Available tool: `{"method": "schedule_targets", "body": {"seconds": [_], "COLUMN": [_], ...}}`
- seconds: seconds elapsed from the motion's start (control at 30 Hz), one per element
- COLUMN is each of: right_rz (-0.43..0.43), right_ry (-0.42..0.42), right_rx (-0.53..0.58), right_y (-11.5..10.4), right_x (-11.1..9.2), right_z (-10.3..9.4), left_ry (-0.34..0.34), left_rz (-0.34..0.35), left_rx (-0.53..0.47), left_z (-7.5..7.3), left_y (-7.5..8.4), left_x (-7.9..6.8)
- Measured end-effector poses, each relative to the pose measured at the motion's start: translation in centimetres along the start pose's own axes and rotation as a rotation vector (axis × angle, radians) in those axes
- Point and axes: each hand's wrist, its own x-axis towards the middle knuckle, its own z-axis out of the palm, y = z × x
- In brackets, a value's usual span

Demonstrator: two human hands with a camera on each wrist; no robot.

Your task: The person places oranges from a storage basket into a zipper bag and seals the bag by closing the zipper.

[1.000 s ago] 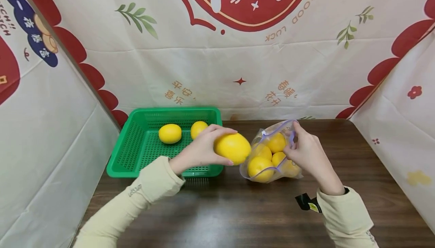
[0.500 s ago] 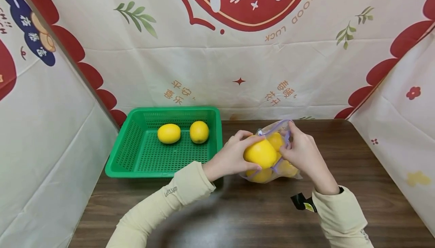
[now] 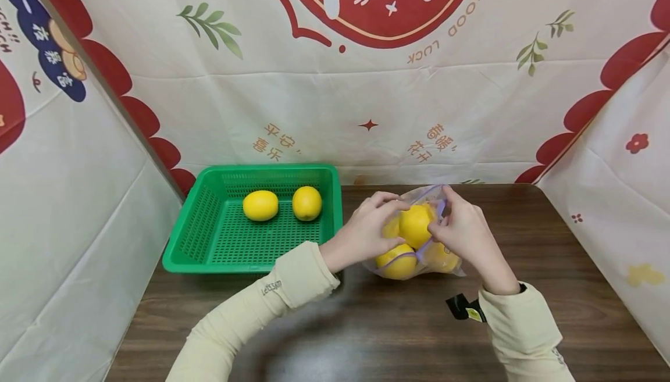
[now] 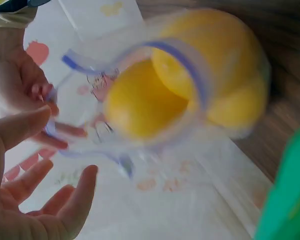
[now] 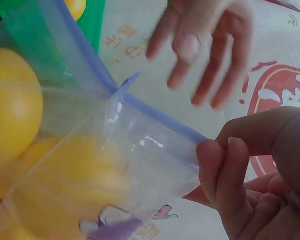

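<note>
A clear zip bag (image 3: 447,261) with a purple seal strip (image 5: 162,119) stands at the right of the table, holding several lemons. My right hand (image 3: 467,238) pinches the bag's rim between thumb and fingers, and its mouth gapes to the left. At that mouth is my left hand (image 3: 368,229), fingers spread and bent with nothing between them. Just beyond its fingertips, one lemon (image 3: 415,225) lies on top of the others in the bag. The left wrist view, though blurred, shows a gap between the left hand (image 4: 42,200) and that lemon (image 4: 142,102).
On the left stands a green plastic basket (image 3: 246,268). In it lie two lemons, one (image 3: 260,205) on its side and another (image 3: 306,203) nearer the right wall. A printed cloth (image 3: 366,103) hangs behind the wooden table (image 3: 398,335) and along both sides.
My left hand has carried a lemon rightward from beside the basket to the bag and let it go inside. The right hand has kept its pinch on the rim.
</note>
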Motion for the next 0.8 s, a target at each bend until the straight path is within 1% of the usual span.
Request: {"method": "schedule_targets", "body": {"seconds": [0.1, 0.23, 0.37, 0.5, 0.67, 0.8], "right_rz": [0.006, 0.006, 0.007, 0.014, 0.024, 0.023], "right_ry": [0.0, -0.008, -0.009, -0.018, -0.027, -0.024], "right_rx": [-0.011, -0.016, -0.016, -0.018, -0.018, -0.019], "right_y": [0.3, 0.7, 1.0, 1.1, 1.2, 1.2], "right_x": [0.3, 0.6, 0.7, 0.7, 0.6, 0.5], "right_z": [-0.3, -0.5, -0.7, -0.9, -1.0, -1.0], "left_ry": [-0.04, -0.106, -0.163, -0.196, -0.213, -0.244], "left_rz": [-0.069, -0.202, -0.334, -0.423, -0.502, -0.596], "left_rx": [0.013, 0.054, 0.106, 0.143, 0.177, 0.184], "left_z": [-1.2, -3.4, -5.9, -7.9, -9.3, -10.2], "left_y": [-1.1, -3.2, -5.8, -8.7, -11.9, -14.1], "left_x": [-0.6, -1.4, -2.3, -3.5, -4.8, -5.4]}}
